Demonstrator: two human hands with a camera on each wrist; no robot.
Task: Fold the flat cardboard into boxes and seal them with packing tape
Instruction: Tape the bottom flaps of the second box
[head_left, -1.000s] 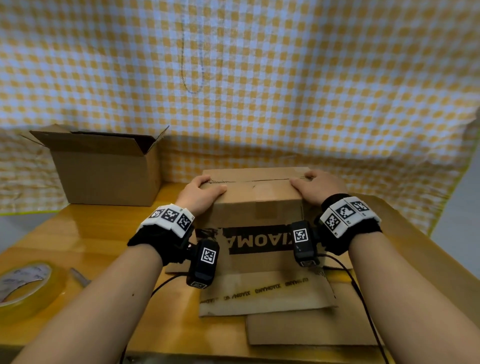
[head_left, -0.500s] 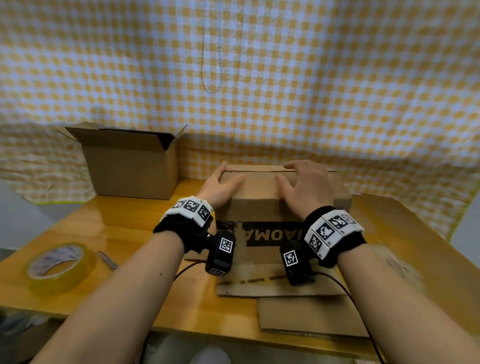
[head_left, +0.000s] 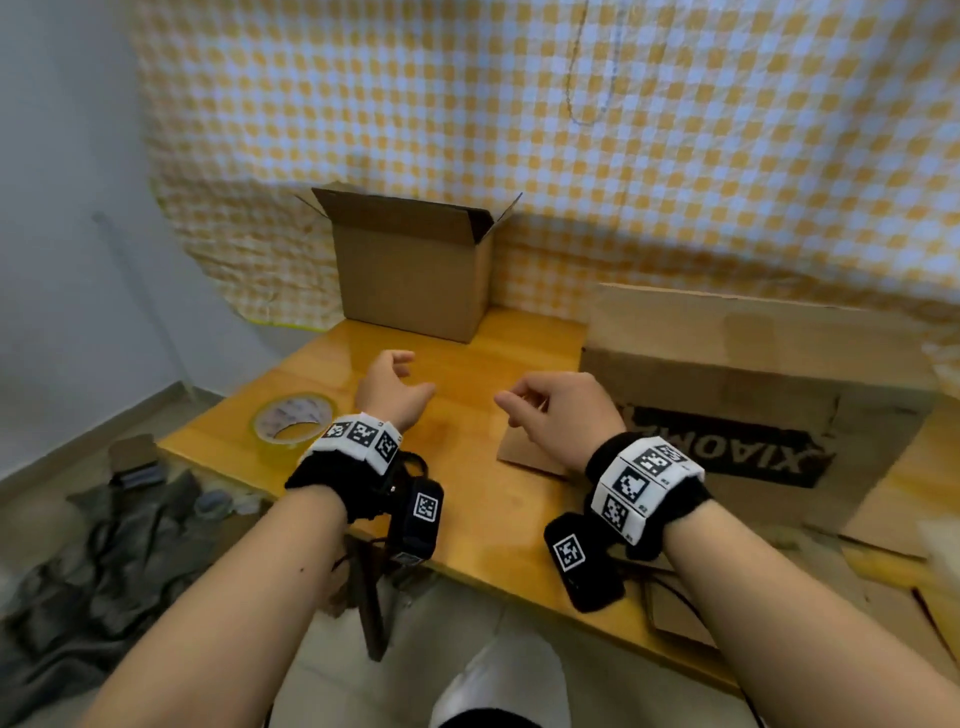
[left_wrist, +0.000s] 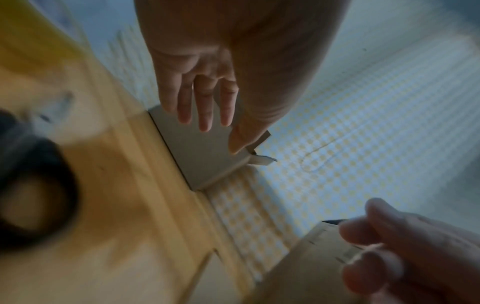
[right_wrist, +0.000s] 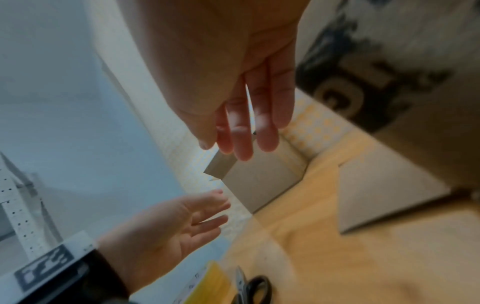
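Both hands hover over the table (head_left: 467, 431), fingers loose and holding nothing: left hand (head_left: 392, 392) near the tape roll (head_left: 293, 423), right hand (head_left: 558, 413) just left of the folded box (head_left: 737, 364). An open box (head_left: 410, 270) stands at the far edge.

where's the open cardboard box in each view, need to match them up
Head: open cardboard box stands at the table's far edge, upper centre, flaps up.
Left wrist: centre, partly behind the left hand's fingers.
Right wrist: centre, just beyond the right hand's fingertips.
Shared landmark: the yellow checked cloth behind the box.
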